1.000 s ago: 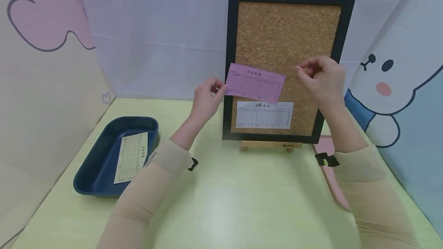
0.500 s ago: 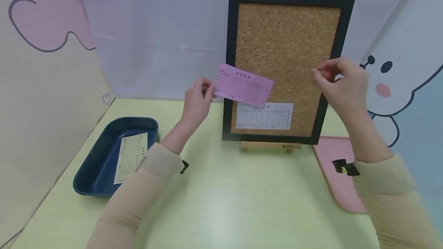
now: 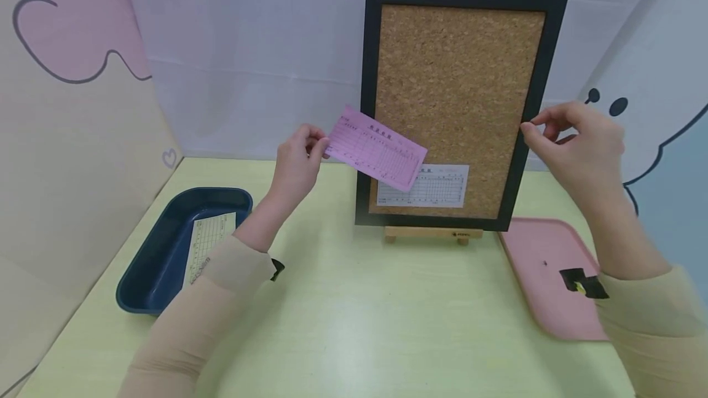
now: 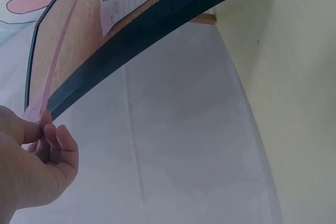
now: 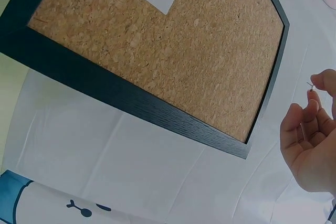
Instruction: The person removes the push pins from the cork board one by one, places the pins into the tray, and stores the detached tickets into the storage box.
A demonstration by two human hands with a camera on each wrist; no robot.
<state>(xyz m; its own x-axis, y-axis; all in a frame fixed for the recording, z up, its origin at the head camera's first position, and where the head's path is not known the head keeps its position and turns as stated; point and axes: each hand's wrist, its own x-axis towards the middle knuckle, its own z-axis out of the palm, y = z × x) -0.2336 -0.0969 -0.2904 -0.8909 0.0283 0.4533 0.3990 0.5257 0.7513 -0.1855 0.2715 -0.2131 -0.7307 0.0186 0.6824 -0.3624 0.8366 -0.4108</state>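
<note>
My left hand [image 3: 295, 161] pinches a pink printed slip [image 3: 378, 146] by its left edge. The slip slants down to the right, overlapping the board's left frame and part of a white slip in the head view. That white slip [image 3: 447, 188] lies on the lower part of a black-framed corkboard [image 3: 459, 72]. Off the board's right edge, my right hand [image 3: 581, 146] pinches a small thumbtack [image 5: 311, 86] between thumb and forefinger. Its thin point sticks out past the fingertips in the right wrist view.
A dark blue tray [image 3: 128, 290] with a pale yellow slip [image 3: 212, 238] stands at the left, partly behind the left forearm. At the right lies a pink tray [image 3: 553, 306] with a tiny dark item [image 3: 544, 263] on it. A wooden stand [image 3: 434, 231] supports the board.
Both hands have drawn apart, the left going left with the pink slip, the right going right and slightly down. The slip tilts more steeply, uncovering the white slip's right part.
</note>
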